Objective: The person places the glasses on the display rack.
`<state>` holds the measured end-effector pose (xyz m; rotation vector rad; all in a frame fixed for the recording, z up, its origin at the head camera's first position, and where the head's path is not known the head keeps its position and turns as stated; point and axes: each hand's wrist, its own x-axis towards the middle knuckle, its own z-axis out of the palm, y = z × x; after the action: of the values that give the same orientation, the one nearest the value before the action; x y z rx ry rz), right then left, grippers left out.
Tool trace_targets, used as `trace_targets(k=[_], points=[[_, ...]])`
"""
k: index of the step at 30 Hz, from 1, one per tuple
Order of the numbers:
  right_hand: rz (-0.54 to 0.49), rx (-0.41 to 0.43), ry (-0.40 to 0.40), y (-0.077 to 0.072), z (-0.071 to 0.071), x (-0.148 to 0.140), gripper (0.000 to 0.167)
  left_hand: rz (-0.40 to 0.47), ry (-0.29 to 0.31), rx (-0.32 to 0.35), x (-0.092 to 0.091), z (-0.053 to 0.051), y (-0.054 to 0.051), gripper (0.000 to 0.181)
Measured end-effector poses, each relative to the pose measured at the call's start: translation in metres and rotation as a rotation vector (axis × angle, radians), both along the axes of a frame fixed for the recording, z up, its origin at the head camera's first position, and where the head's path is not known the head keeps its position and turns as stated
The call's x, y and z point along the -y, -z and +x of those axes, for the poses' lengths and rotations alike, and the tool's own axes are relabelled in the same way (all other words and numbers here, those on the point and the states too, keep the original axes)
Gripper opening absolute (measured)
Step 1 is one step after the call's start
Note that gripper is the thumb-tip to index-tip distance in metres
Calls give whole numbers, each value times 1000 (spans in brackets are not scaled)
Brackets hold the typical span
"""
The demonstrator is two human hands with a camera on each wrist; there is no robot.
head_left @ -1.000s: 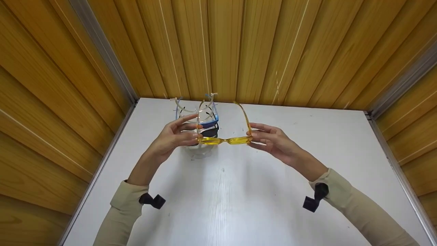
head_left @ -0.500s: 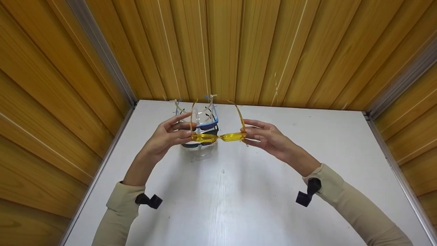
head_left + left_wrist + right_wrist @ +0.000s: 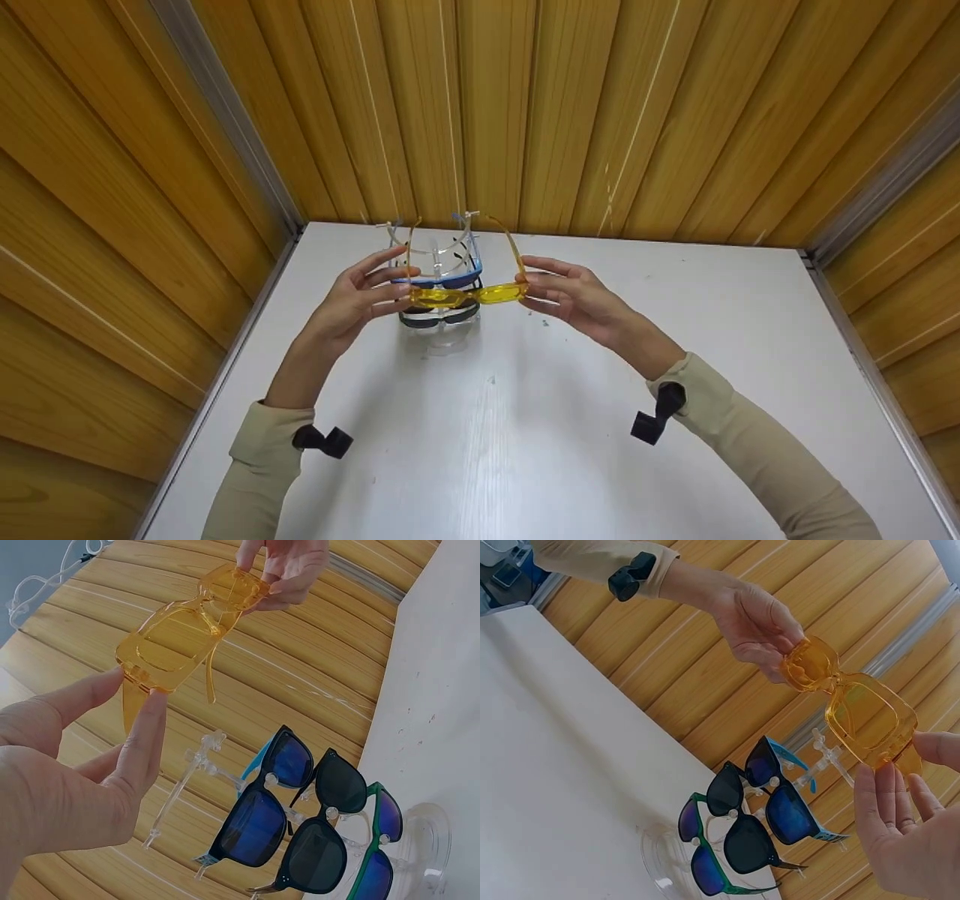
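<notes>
A pair of yellow translucent sunglasses (image 3: 501,293) is held level in front of and above a clear eyewear stand (image 3: 197,763), its temples unfolded and pointing away. My left hand (image 3: 351,304) pinches the left hinge corner between thumb and fingers. At the opposite corner, my right hand (image 3: 576,304) pinches the frame the same way. Below the yellow pair, the stand bears blue-and-black sunglasses (image 3: 253,825), black sunglasses (image 3: 315,855) and green-framed sunglasses (image 3: 706,868), one under another. In the left wrist view, the stand's top bar carries no glasses.
The stand's round clear base (image 3: 656,859) rests on a white table (image 3: 487,450), near its back edge. Wood-patterned panels (image 3: 495,112) rise behind and at both sides. Metal strips (image 3: 232,112) run along the corners.
Both hands have shifted left with the yellow sunglasses, bringing them over the front of the stand. The pair has also risen slightly in the head view. Both grips stay the same.
</notes>
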<state>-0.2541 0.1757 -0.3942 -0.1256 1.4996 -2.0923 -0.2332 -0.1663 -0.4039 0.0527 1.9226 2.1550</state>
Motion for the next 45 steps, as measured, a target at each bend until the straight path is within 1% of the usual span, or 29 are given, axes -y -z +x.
trace_targets(k=[3,7,13,21,27,33,37,45], points=[[3,12,10,1,-2,2,50,-13,-10,15,1,-1,2,68],[13,27,22,3,-5,6,52,-21,-23,11,2,-3,4,65],[27,51,48,4,-12,10,51,8,-47,15,4,-8,6,61],[24,60,68,6,-20,14,49,36,-55,36,5,-14,5,60],[24,57,79,5,-27,18,48,35,-70,38,7,-20,4,60],[32,62,97,9,-33,22,48,52,-105,52,7,-26,9,58],[40,64,110,11,-36,25,47,73,-125,54,8,-29,12,57],[29,71,122,7,-41,33,47,86,-122,39,13,-32,11,57]])
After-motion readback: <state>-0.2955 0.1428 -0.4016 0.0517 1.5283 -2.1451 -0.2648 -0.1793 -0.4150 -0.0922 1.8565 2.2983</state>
